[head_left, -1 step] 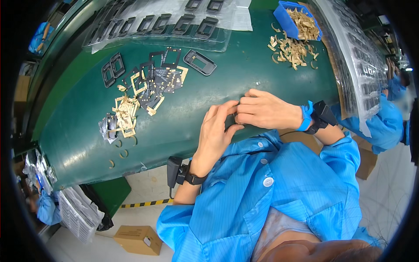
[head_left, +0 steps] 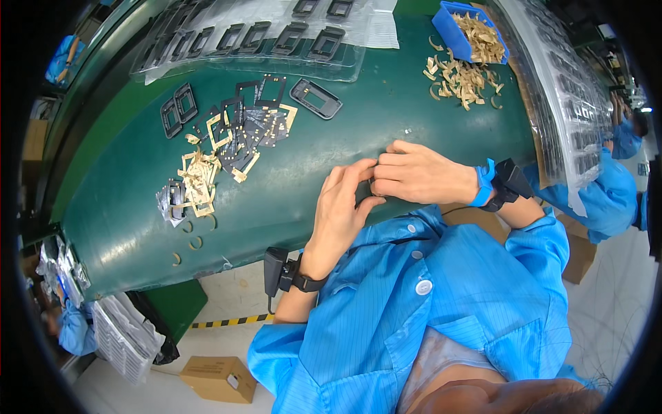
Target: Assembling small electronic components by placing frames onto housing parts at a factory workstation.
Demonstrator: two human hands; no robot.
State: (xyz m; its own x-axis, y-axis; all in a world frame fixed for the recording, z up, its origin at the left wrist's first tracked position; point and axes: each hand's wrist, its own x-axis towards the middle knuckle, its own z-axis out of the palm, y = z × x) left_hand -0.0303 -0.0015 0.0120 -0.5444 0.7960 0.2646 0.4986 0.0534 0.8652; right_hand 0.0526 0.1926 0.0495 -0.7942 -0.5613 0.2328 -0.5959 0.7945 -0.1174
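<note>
Both hands meet over the near edge of the green counter [head_left: 296, 190]; clock directions run from there. Left hand [head_left: 338, 207]: thumb and index apart, their tips up against the right hand [head_left: 420, 174], whose fingers are curled close together. Something dark shows in the gap between the two; mostly hidden, so can't ID it or tell whether either set of fingers is clamped on it. Blue band [head_left: 485, 183] on right wrist, black strapped device on each. 11 o'clock: loose black rectangular housing [head_left: 316, 99] lying on its own, then clear plastic tray [head_left: 353, 63] with rows of similar black housings beyond it. 10 o'clock: loose pile of thin black frame pieces [head_left: 274, 90]; farther out, two black housings [head_left: 178, 110] side by side, touching. 9 o'clock: heap of cream frame-shaped liners [head_left: 200, 181]. Toward 8: a few curled tan strips [head_left: 196, 243]. 1 o'clock: blue bin [head_left: 456, 38] full of curled tan strips, more spilled just beside it. 2 o'clock: trays stacked along the counter's right side. 7 o'clock: cardboard box [head_left: 219, 379] on the floor.
</note>
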